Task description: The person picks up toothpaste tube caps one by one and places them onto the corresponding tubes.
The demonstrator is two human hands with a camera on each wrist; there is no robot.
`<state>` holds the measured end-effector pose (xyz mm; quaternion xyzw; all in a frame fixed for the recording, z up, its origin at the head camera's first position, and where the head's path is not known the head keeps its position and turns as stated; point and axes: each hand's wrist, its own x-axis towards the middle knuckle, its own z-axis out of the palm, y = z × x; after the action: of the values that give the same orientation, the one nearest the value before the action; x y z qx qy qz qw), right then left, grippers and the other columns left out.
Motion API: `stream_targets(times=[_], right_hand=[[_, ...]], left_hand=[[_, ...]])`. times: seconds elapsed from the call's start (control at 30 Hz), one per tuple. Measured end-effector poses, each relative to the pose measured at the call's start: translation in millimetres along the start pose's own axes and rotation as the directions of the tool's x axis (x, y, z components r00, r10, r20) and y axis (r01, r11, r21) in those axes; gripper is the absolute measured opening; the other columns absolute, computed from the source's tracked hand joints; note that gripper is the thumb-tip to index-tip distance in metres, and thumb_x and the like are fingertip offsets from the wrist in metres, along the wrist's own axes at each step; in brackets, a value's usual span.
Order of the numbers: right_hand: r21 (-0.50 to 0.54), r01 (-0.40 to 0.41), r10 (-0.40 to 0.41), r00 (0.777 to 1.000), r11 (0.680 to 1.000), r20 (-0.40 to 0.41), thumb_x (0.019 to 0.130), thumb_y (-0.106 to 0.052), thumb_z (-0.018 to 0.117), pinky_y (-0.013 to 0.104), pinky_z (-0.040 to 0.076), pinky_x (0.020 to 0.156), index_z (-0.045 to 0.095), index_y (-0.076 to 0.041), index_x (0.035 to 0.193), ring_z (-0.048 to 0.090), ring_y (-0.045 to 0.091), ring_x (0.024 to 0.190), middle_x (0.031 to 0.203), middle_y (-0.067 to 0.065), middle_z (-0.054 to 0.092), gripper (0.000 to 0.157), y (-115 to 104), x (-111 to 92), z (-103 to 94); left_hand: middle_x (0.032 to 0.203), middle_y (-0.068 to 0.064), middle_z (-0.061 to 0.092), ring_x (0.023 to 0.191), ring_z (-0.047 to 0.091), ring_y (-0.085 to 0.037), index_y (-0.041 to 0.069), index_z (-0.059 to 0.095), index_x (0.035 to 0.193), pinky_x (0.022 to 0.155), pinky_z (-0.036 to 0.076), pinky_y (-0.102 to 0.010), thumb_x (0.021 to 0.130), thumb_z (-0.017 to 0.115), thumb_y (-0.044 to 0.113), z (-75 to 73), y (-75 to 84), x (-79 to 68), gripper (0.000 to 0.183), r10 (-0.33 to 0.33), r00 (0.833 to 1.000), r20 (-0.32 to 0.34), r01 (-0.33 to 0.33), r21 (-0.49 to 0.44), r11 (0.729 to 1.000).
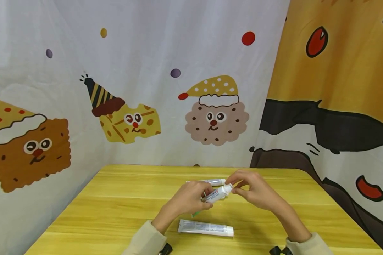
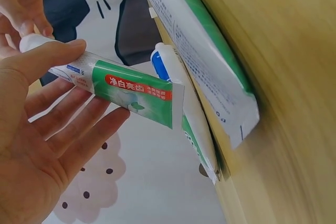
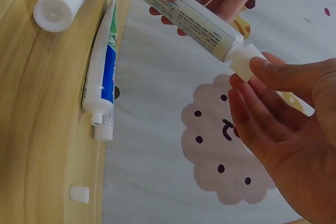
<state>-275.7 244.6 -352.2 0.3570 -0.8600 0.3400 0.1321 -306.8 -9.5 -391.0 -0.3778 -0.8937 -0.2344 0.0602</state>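
Observation:
My left hand (image 1: 191,198) holds a white and green toothpaste tube (image 2: 134,95) off the table, thumb on one side and fingers on the other. The tube slants, with its flat crimped end to the left and its mouth up to the right. At that mouth, my right hand (image 1: 255,189) pinches a white cap (image 3: 247,62) between thumb and fingers. In the right wrist view the cap sits right at the tube's neck, a little tilted against it. Printed text (image 3: 198,27) covers the tube's side.
Another toothpaste tube (image 1: 204,227) lies on the wooden table (image 1: 121,212) nearer me, its cap to the right. Beyond the hands lies a capped tube (image 1: 215,182), with an uncapped tube (image 3: 97,85) beside it. A loose white cap (image 3: 79,193) stands near them. A printed curtain (image 1: 140,46) hangs behind.

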Motion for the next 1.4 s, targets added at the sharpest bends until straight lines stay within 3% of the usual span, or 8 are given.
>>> stream_targets(times=[0.2,0.47,0.73,0.93,1.1,1.27,1.4], right_hand=[[-0.040,-0.032,0.033,0.999,0.999,0.024,0.090,-0.004,0.077,0.028,0.061,0.079,0.075,-0.016,0.110,0.072,0.009,0.089,0.110,0.000,0.075,0.024,-0.5,0.4,1.9],[-0.065,-0.082,0.085,0.995,0.995,0.045,0.097,-0.024,0.072,0.025,0.058,0.069,0.074,-0.021,0.105,0.066,0.002,0.073,0.092,-0.010,0.074,0.009,-1.0,1.6,2.6],[-0.135,-0.108,0.113,0.993,0.985,0.028,0.101,-0.033,0.067,0.023,0.051,0.056,0.073,-0.023,0.099,0.056,0.001,0.060,0.077,-0.015,0.067,0.012,-3.6,0.6,0.0],[-0.156,-0.135,0.141,0.990,0.978,0.024,0.099,-0.040,0.068,0.023,0.053,0.061,0.072,-0.020,0.112,0.062,-0.001,0.068,0.085,-0.010,0.071,0.024,-4.0,-0.7,0.0],[-0.160,-0.109,0.115,0.993,0.981,0.027,0.095,-0.034,0.075,0.025,0.056,0.065,0.070,-0.020,0.117,0.063,-0.002,0.075,0.093,-0.009,0.071,0.027,-3.1,-2.1,-3.1],[-0.153,-0.064,0.071,0.997,0.986,0.039,0.092,-0.022,0.079,0.024,0.057,0.066,0.071,-0.021,0.112,0.064,-0.002,0.076,0.095,-0.009,0.071,0.021,-2.4,-2.6,-4.0],[-0.158,-0.071,0.078,0.996,0.985,0.039,0.093,-0.024,0.078,0.024,0.056,0.065,0.071,-0.022,0.107,0.063,-0.002,0.074,0.092,-0.011,0.070,0.015,-2.5,-3.0,-3.4]], left_hand=[[0.095,0.009,0.075,0.078,0.064,-0.002,0.018,0.075,0.108,0.067,0.048,-0.016,0.084,0.086,0.029,1.2,-0.8,-0.7,0.029,0.015,1.000,-0.008,-0.015,0.028,0.999],[0.097,0.008,0.075,0.077,0.061,0.001,0.018,0.075,0.108,0.067,0.048,-0.016,0.084,0.086,0.030,1.2,-2.2,-0.4,0.029,0.037,0.999,-0.013,-0.037,0.045,0.998],[0.097,0.007,0.075,0.075,0.059,0.003,0.017,0.076,0.109,0.065,0.047,-0.015,0.084,0.086,0.030,-0.5,-0.1,0.4,0.030,0.039,0.999,-0.006,-0.039,0.043,0.998],[0.096,0.010,0.074,0.075,0.058,0.004,0.019,0.076,0.108,0.066,0.047,-0.016,0.084,0.086,0.030,-1.1,-0.2,0.0,0.028,0.029,1.000,-0.002,-0.029,0.038,0.999],[0.096,0.011,0.074,0.075,0.058,0.004,0.020,0.075,0.107,0.066,0.047,-0.016,0.084,0.086,0.031,-2.3,-0.1,-0.4,0.028,0.023,1.000,0.001,-0.023,0.035,0.999],[0.095,0.011,0.074,0.075,0.059,0.003,0.019,0.075,0.107,0.066,0.047,-0.016,0.083,0.087,0.030,-3.3,0.8,-0.9,0.028,0.020,1.000,0.004,-0.020,0.025,0.999],[0.095,0.010,0.074,0.075,0.059,0.003,0.019,0.075,0.107,0.066,0.047,-0.016,0.083,0.087,0.030,-2.9,0.8,-0.8,0.028,0.024,1.000,0.006,-0.025,0.026,0.999]])
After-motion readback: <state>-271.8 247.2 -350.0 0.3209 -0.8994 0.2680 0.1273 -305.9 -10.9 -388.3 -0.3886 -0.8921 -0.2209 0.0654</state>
